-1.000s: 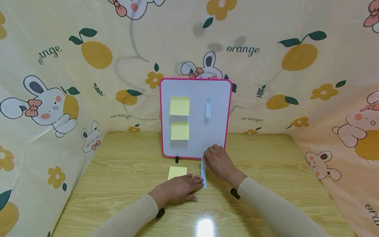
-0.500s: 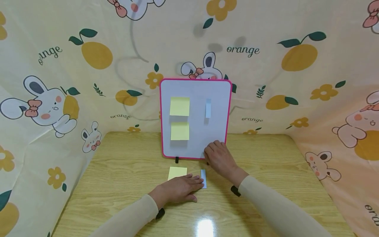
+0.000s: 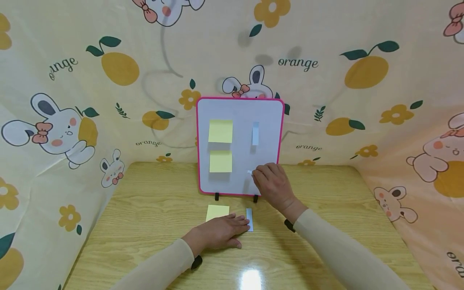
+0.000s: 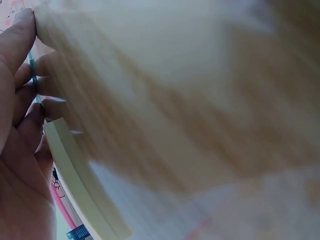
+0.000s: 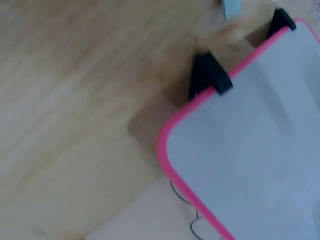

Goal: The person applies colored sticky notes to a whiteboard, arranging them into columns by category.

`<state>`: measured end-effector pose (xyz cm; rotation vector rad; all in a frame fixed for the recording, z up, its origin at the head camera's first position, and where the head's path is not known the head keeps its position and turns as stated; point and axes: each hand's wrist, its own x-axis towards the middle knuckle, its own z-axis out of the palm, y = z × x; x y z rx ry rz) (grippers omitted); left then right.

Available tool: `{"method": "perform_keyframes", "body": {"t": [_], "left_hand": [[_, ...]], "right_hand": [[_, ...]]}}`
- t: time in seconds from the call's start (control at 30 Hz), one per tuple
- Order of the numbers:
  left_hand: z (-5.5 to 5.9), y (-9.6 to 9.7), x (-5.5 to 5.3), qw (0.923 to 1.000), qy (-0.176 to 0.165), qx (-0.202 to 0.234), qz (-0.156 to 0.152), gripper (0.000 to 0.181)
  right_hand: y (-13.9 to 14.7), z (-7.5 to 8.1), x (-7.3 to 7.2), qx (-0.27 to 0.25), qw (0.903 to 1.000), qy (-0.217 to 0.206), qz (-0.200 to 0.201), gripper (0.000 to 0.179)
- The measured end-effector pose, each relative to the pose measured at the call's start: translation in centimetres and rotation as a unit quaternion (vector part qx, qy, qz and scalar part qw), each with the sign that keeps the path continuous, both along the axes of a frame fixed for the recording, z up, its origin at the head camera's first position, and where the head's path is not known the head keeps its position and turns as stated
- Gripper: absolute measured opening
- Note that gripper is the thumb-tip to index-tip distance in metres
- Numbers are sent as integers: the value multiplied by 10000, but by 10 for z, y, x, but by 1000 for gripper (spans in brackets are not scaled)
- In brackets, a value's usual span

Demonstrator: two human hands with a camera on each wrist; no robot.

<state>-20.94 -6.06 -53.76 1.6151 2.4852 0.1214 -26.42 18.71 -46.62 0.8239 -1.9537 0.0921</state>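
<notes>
In the head view my left hand [image 3: 218, 233] lies flat on the table, its fingertips over the edge of a narrow blue sticky note pad [image 3: 249, 214]. Part of a yellow sticky note pad [image 3: 217, 211] shows just beyond that hand; its thick edge [image 4: 75, 180] stands near the palm in the left wrist view. My right hand [image 3: 274, 186] pinches a narrow blue sticky note [image 3: 250, 172], mostly hidden by the fingers, close in front of the whiteboard [image 3: 242, 108]. Stuck on the board are yellow notes [image 3: 220, 131] at left and a blue strip [image 3: 255, 133] at upper right.
The pink-framed board stands upright on black feet [image 5: 210, 75] near the patterned backdrop [image 3: 119, 96]. The wooden table [image 3: 145, 201] stretches to both sides of it. Both wrists carry dark straps or cameras [image 3: 196, 262].
My right hand has pulled the blue sticky note up off its pad and raised it toward the lower right of the board. The left hand has stayed in place.
</notes>
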Motion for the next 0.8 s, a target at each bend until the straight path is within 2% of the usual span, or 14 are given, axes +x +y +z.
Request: {"method": "perform_keyframes", "body": {"t": [0.17, 0.3, 0.57, 0.8], "left_hand": [[0, 0, -2, 9999, -96, 12, 54, 64], [1, 0, -2, 9998, -168, 40, 79, 63], [0, 0, -1, 9999, -148, 32, 64, 64], [-2, -1, 0, 9999, -131, 36, 29, 64]], "right_hand": [[2, 13, -13, -87, 9977, 637, 236, 11], [4, 20, -23, 62, 9959, 867, 258, 10], [10, 24, -33, 466, 9946, 885, 293, 6], [12, 21, -35, 778, 9925, 905, 254, 18]]}}
